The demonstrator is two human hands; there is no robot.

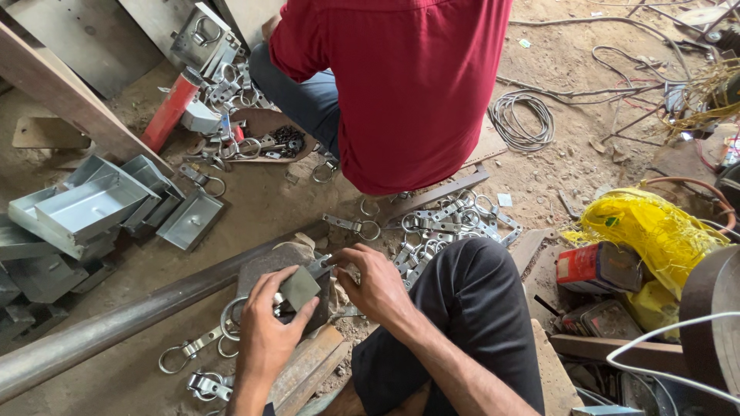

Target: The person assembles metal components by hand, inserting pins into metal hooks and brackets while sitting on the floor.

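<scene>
On the dirt floor [262, 204], low in the view, both of the person's hands work over a dark flat block [266, 266] that lies against a long steel pipe [116, 323]; the left hand [266, 335] is closed with thumb and fingers clamped on a small grey-green square plate [299, 287], held just above the block; the right hand [378, 285] has its fingers curled together, pinching a small metal fitting [320, 266] at the block's far edge, just beside the plate; a steel ring [229, 318] shows under the left hand, and a ring latch [185, 350] lies on the floor just left of it, with another clump of fittings [206, 384] nearer the bottom edge; beyond the right hand, past the person's black-trousered knee [470, 293], a heap of ring latches [443, 227] is spread on the ground; to the left, folded sheet-metal trays [85, 208] are stacked; a co-worker in a red shirt [401, 85] crouches ahead, back turned; to the right sit a yellow plastic bag [647, 227] and a red tin [586, 266]; a coil of wire [523, 122] lies well apart on the floor.
</scene>
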